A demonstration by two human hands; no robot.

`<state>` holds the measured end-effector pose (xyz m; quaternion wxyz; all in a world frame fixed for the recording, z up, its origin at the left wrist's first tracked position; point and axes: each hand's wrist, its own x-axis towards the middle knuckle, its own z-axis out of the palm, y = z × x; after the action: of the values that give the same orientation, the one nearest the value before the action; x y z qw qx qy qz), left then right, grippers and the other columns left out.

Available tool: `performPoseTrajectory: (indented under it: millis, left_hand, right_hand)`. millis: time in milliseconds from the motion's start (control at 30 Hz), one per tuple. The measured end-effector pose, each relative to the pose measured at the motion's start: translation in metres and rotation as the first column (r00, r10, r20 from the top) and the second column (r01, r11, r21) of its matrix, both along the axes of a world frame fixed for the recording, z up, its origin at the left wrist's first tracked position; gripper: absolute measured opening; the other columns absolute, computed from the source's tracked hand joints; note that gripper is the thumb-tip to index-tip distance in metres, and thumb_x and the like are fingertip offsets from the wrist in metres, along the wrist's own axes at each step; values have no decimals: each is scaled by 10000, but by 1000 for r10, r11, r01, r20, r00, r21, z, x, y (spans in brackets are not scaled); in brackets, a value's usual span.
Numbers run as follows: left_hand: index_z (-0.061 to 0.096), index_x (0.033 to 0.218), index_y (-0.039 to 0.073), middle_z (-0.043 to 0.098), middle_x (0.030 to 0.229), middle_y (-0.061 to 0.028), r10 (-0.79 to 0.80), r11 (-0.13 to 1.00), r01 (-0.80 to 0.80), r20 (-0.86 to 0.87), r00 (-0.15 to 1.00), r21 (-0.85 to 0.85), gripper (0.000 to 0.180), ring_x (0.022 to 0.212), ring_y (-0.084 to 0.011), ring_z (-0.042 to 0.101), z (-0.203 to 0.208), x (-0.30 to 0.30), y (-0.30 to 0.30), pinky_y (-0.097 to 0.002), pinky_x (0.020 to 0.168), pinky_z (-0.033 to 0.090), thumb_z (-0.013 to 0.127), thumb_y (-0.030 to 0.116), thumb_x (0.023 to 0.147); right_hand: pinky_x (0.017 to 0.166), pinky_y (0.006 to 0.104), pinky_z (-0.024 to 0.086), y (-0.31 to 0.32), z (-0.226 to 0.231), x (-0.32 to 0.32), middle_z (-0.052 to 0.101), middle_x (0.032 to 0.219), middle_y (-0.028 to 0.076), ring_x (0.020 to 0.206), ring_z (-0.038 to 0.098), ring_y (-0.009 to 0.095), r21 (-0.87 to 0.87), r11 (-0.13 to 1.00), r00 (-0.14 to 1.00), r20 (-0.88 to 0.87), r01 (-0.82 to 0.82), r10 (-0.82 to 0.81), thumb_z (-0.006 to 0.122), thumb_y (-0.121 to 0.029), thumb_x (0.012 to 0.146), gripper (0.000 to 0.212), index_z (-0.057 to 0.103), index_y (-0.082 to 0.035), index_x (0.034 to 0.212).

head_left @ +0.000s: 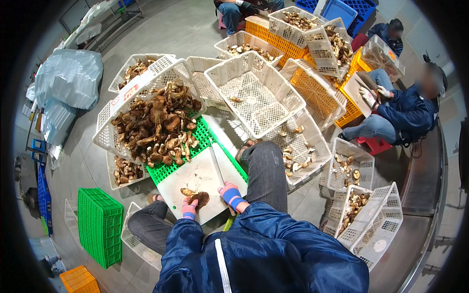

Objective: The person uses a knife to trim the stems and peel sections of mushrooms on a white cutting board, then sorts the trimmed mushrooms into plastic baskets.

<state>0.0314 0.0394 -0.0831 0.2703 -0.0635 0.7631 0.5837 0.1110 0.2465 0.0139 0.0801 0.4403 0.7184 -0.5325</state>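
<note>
My left hand (189,209), in a pink and blue striped glove, has its fingers closed on a brown mushroom (201,198) at the near part of a white cutting board (171,178). A smaller yellowish mushroom piece (186,192) lies just beyond those fingers. My right hand (232,195), gloved alike, is wrapped round the handle of a long knife (216,163). Its blade points away from me over the board's right side. Past the board, a heap of brown mushrooms (159,117) spills from a tilted white basket (105,122) onto a green crate (202,133).
White baskets (298,105) with mushrooms or loose pieces stand ahead and to my right. Green crates (100,227) are stacked at my left. A co-worker (410,107) sits at the right beside orange crates (348,117); other people sit farther back. Plastic-wrapped bundles (68,78) stand far left.
</note>
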Motion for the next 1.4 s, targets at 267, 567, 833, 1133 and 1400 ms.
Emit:
performPoseTrajectory:
  millis: [267, 567, 833, 1133, 1400]
  left_hand:
    - [432, 1066, -7, 538, 934, -107, -27, 997, 27, -1, 1000, -66, 471, 838, -182, 507, 14, 2, 4, -265, 753, 401, 632, 100, 653]
    - [439, 1037, 14, 543, 918, -104, -33, 997, 32, -20, 999, -71, 440, 828, -183, 513, 2, 0, 1, -270, 749, 403, 633, 94, 650]
    - [441, 1043, 11, 540, 909, -95, -27, 996, 26, -7, 1000, -82, 448, 816, -174, 510, 8, -2, -3, -262, 726, 410, 638, 96, 650]
    - [434, 1069, 16, 537, 894, -69, 15, 998, -15, -4, 1000, -56, 474, 782, -147, 497, 7, -2, -3, -253, 706, 411, 644, 71, 648]
    - [409, 1096, -17, 522, 948, -95, -85, 987, 81, -22, 996, -137, 521, 800, -156, 496, -1, -11, -10, -252, 726, 403, 647, 136, 659]
  right_hand:
    - [763, 316, 407, 1, -1, 1, 543, 904, 228, 836, 534, 315, 45, 997, 997, 43, -67, 65, 536, -280, 656, 533, 446, 23, 1085]
    - [726, 314, 424, 0, -10, 1, 562, 859, 208, 785, 555, 295, 125, 990, 998, 22, -69, 66, 550, -265, 651, 502, 466, 0, 1069]
    - [765, 320, 409, 1, 23, -1, 552, 894, 209, 852, 532, 310, -97, 995, 998, 65, 25, -19, 537, -275, 655, 482, 482, -11, 1054]
    - [615, 350, 460, -1, -4, -2, 574, 786, 182, 674, 570, 297, 30, 1000, 1000, -17, 1, 0, 497, -252, 667, 388, 505, -22, 979]
    - [666, 355, 449, 2, 9, 0, 571, 803, 188, 734, 559, 315, -16, 1000, 999, 38, 17, -17, 502, -244, 655, 356, 532, -29, 938]
